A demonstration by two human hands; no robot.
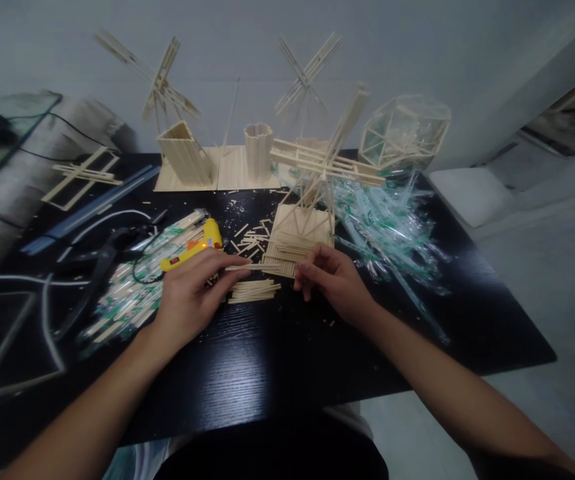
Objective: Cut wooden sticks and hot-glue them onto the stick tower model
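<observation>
My left hand (192, 287) pinches a thin wooden stick (262, 267) between thumb and fingers, and the stick points to the right. Across from it, my right hand (334, 277) has its thumb and forefinger closed beside a layer of wooden sticks (290, 247) at the front of a small base board (312, 220). Whatever the right fingertips grip is too small to make out. A windmill-like stick frame (324, 167) stands on that board. Just below the held stick lies a row of short sticks (254, 291). A yellow glue gun (194, 247) rests behind my left hand.
Wrapped sticks (137, 280) lie at left, near white tubing (47, 320). Crumpled plastic wrappers (392, 227) cover the right side. At the back stand a triangular stick tower (184, 153), a round one (258, 152) and a polyhedral frame (407, 133). Stick scraps (252, 241) are scattered centrally.
</observation>
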